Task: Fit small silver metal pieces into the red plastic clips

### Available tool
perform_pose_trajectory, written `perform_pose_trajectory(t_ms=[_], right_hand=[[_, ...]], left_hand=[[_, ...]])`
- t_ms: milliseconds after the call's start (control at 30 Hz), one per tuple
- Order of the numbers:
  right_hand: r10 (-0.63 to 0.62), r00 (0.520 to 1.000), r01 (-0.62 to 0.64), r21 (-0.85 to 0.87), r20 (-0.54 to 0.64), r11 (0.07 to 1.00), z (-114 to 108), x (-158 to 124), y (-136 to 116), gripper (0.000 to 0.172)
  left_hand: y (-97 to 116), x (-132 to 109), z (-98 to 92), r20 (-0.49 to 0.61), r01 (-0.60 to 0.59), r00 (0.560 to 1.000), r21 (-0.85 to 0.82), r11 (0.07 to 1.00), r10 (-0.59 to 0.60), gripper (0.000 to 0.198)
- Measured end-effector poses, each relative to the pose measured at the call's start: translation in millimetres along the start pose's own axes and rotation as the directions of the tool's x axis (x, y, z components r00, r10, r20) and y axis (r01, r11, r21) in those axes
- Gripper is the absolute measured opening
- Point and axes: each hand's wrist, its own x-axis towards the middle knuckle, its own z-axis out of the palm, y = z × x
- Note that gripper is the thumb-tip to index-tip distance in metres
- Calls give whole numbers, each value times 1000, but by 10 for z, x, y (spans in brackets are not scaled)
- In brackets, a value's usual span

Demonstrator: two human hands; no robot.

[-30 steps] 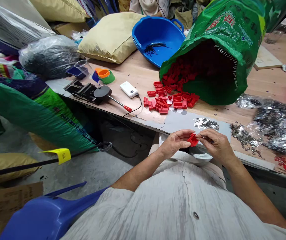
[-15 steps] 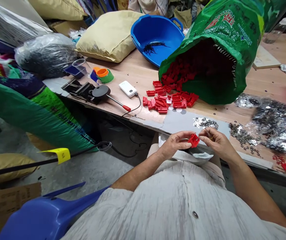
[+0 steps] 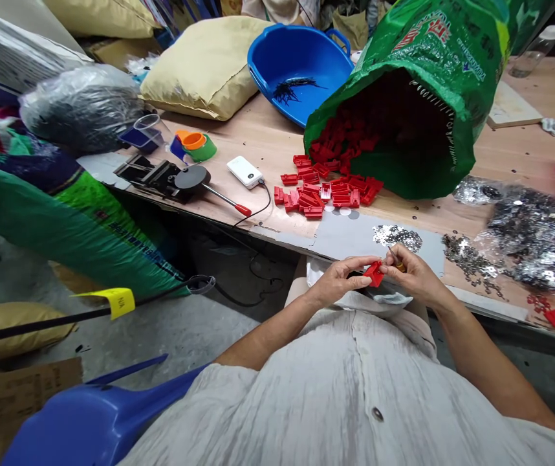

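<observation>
Over my lap, at the table's front edge, my left hand (image 3: 338, 279) pinches a small red plastic housing (image 3: 373, 274) between thumb and fingers. My right hand (image 3: 411, 275) is closed around a small tool with a yellowish handle (image 3: 398, 264) and a thin metal shaft. Its thumb and fingertip touch the right side of the housing; whether they also hold a tiny part there is hidden. Just beyond the hands, flat silvery metal pieces (image 3: 397, 238) lie on a grey sheet (image 3: 340, 236). More red housings (image 3: 311, 199) are heaped farther back, at the mouth of a green sack (image 3: 427, 184).
On the table stand a blue basin (image 3: 326, 58), a white power bank (image 3: 245, 172) with a cable, and a black lever device (image 3: 161, 181). Bagged metal pieces (image 3: 530, 233) lie at right. A blue plastic chair (image 3: 74, 421) is at lower left.
My right hand's fingertips have closed in on the red housing and now touch it. The tool in that hand shows more clearly. The housing has tilted slightly, and the view has shifted a little.
</observation>
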Motion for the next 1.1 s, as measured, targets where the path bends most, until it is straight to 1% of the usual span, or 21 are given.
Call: perform_pose_trajectory(t_ms=[100,233,300,333,367,400,467,533,567,633,700,767,833,1000,1100], right_hand=[[-3,999,3,5,-34,1000,-4,0,43,22],[5,999,-6,-36,-40,999,5,-9,67,25],[-4,998,1,-45,-57,999,22,-13,82,25],[-8,997,5,-44,-77,999,34,-14,94,25],[-13,995,8,-44,-101,999,49,-15,107,25],[-16,991,10,-48,-132,999,67,-16,122,25],[-22,983,11,-60,-183,998,107,-20,150,25],[-23,979,11,-60,-203,998,148,-30,167,25],[-18,980,7,-54,-199,999,165,-36,170,25],[5,983,-12,-36,-185,999,187,-51,165,25],[36,987,-36,5,-157,999,194,-66,151,27],[74,992,-65,88,-103,994,194,-82,134,30],[115,992,-106,178,-44,978,192,-98,121,34],[225,974,-224,331,36,917,181,-142,112,40],[251,961,-275,427,113,862,167,-169,130,42]], left_hand=[[-9,12,-14,29,-16,999,54,998,15,48],[-9,14,-21,68,-56,997,147,988,46,45],[-21,13,-13,35,-122,992,212,970,118,42],[-30,12,-5,9,-173,984,262,949,177,40],[-41,12,5,-16,-233,968,327,916,252,40],[-54,13,16,-30,-294,942,401,867,334,41],[-84,16,38,-21,-394,875,549,737,483,44],[-116,21,54,-2,-434,819,651,623,574,39],[-129,22,60,-1,-435,802,684,585,598,35],[-147,22,66,-12,-421,786,723,548,619,29],[-148,17,72,-17,-408,787,735,542,616,27],[-137,7,81,-13,-402,795,737,544,606,26],[-123,-5,93,-11,-400,801,735,548,599,24],[-119,-32,111,-15,-406,811,707,580,585,22],[-124,-50,105,-7,-430,812,668,607,583,24]])
